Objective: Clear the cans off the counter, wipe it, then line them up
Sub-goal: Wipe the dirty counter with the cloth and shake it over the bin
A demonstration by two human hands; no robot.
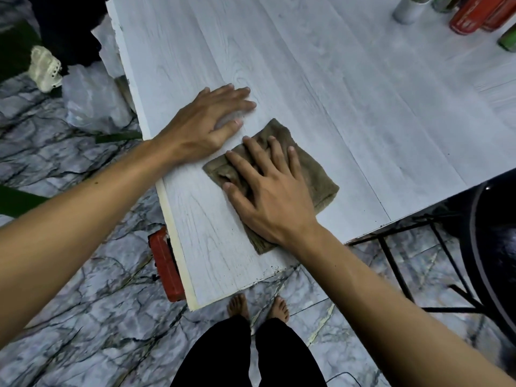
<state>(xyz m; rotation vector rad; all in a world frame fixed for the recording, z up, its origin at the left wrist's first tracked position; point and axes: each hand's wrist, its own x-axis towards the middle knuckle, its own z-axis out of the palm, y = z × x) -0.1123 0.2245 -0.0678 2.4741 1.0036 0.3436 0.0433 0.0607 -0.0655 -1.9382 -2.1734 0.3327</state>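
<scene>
A brown cloth (312, 166) lies flat on the white wood-grain counter (349, 88) near its front left corner. My right hand (268, 191) presses down on the cloth with fingers spread. My left hand (209, 121) rests flat on the bare counter just left of the cloth, fingers apart, holding nothing. Several cans stand at the far right of the counter: a silver can (407, 9), a red can (472, 16) and a green can (508, 39), all partly cut off by the frame edge.
The counter's left edge runs diagonally beside a marble-patterned floor (83, 289). A red box (164, 263) sits under that edge. Plastic bags (92, 99) lie at the left. A black metal frame (413, 263) and a dark round object (494, 241) are at the right.
</scene>
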